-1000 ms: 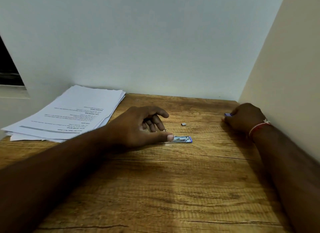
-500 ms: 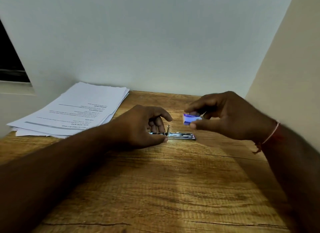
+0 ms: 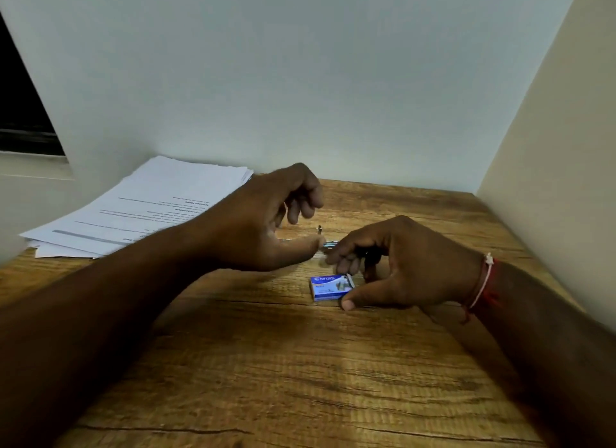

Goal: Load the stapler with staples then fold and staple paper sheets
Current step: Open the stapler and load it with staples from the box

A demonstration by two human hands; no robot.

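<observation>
The task is judged to be at its first stage, the loading, with nothing yet completed. The stapler (image 3: 329, 245) lies on the table (image 3: 300, 364). Only a sliver of its metal is seen, between the left thumb tip and the right fingertips, and whether its magazine is open cannot be told. A small metal pin (image 3: 319, 229) stands upright just beyond the left thumb tip.

The left hand (image 3: 263, 221) is relaxed. Its thumb is laid out straight with the tip against the stapler's end, while its fingers hang loosely curled above, and nothing is held in them. The right hand (image 3: 403, 264) is arched over the stapler's other end, its fingers (image 3: 343, 261) curled down and blurred. Whether the stapler is grasped by them cannot be told.

The box (image 3: 328, 287) of staples lies flat on the near side of those fingers, with the right thumb tip just beside its near corner. A flap at the thumb's end appears to be lifted. No staple strip is seen outside the box.

The papers (image 3: 150, 211) are stacked flat well beyond the left wrist, apart from both hands, unfolded and unstapled. The following is judged to be left: a strip is to be drawn from the box and seated in the stapler, the stapler is to be closed, and the sheets are then to be folded and stapled.
</observation>
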